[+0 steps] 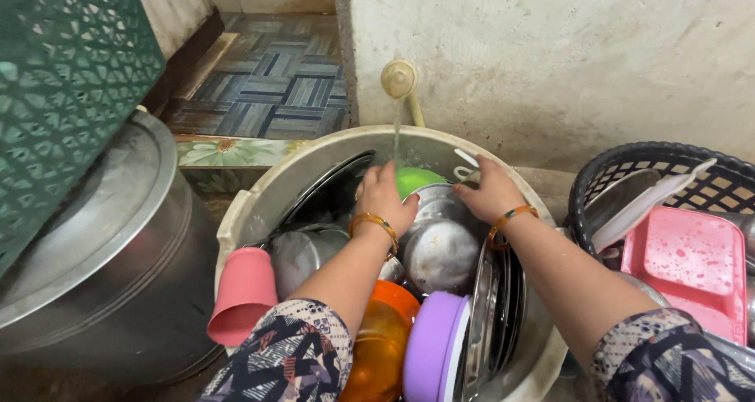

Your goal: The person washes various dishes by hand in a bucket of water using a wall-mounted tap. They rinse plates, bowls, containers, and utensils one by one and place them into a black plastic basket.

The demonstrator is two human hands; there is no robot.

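Both hands (440, 197) reach into tub (259, 205).

Two hands: left hand (385, 197) and right hand (489, 191), each wrist with one orange bangle, so two bangles. One white tub (259, 205) and one tap (399, 79). One pink cup (244, 292), one green bowl (417, 180), one orange container (381, 339), one purple lid (432, 347). One black basket (668, 166) with one pink tray (692, 264). One large steel drum (102, 268), one green crate (63, 79). The stacked steel plates (495, 307) are too tightly packed to count.
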